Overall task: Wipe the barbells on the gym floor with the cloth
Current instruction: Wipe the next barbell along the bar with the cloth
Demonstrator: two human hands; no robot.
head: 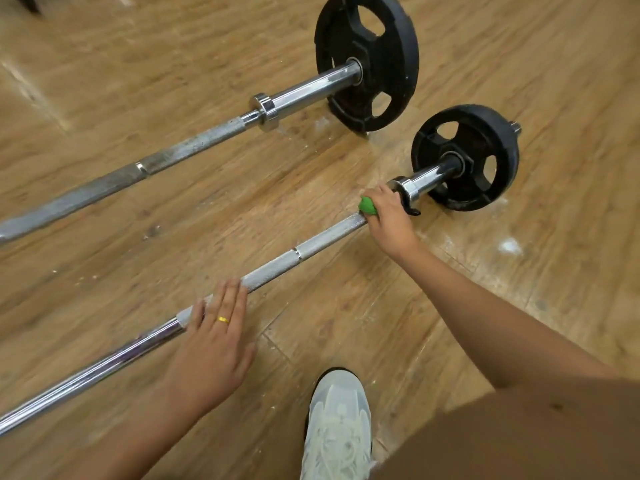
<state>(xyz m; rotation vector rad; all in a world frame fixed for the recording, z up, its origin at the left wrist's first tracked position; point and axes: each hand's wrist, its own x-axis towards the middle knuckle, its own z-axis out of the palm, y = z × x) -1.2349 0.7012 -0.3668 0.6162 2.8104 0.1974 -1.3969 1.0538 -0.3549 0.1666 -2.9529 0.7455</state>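
The near barbell [311, 244] lay slantwise on the wooden gym floor [242, 209], its knurled shaft running up to a collar [403, 188] and a small black plate [465, 157]. It looked heavy and stiff, apt to roll rather than lift, so the shaft itself seemed the sound place to hold; the knurling would likely drag at fabric. The green cloth [367, 205], soft and bunched, sat on the shaft just beside the collar, the right hand [389, 218] curled round cloth and bar together. The left hand [214, 336] rested lower on the shaft, fingers straight, gripping nothing. The far barbell [194, 147] lay well apart, carrying a larger plate [367, 60].
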